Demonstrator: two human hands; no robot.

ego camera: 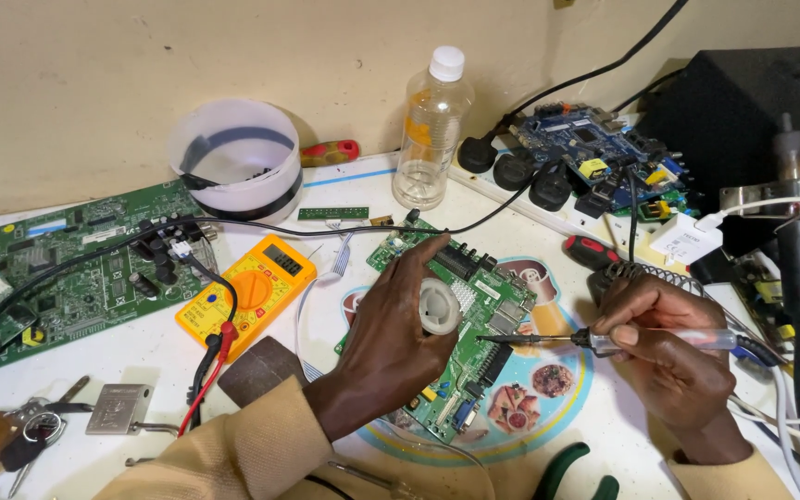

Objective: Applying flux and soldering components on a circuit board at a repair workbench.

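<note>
Left hand [398,329]: rests on the green circuit board [460,338]; fingers curled around a small white plastic spool [439,306], held between thumb and fingertips above the board's middle.
Right hand [664,347]: closed in a pen-style grip on a soldering iron [622,340] with a clear handle; the iron lies nearly level, tip pointing left.
Iron tip: at the board's right edge, just beside the spool; actual contact cannot be told.
Circuit board: lies flat on the white table [150,356], on a round printed mat [548,389], between the two hands.
Yellow multimeter [246,294]: left of the board, near the left hand; red and black leads plugged in at its lower edge.
Larger green board [76,268]: far left of the table, well apart.
Clear plastic bottle [431,120]: upright behind the board, by the wall.
White tub [235,157]: left of the bottle.
Blue board [594,148]: rear right, on a white power strip [548,208] with black plugs.
Keys [11,440]: front left corner.
</note>
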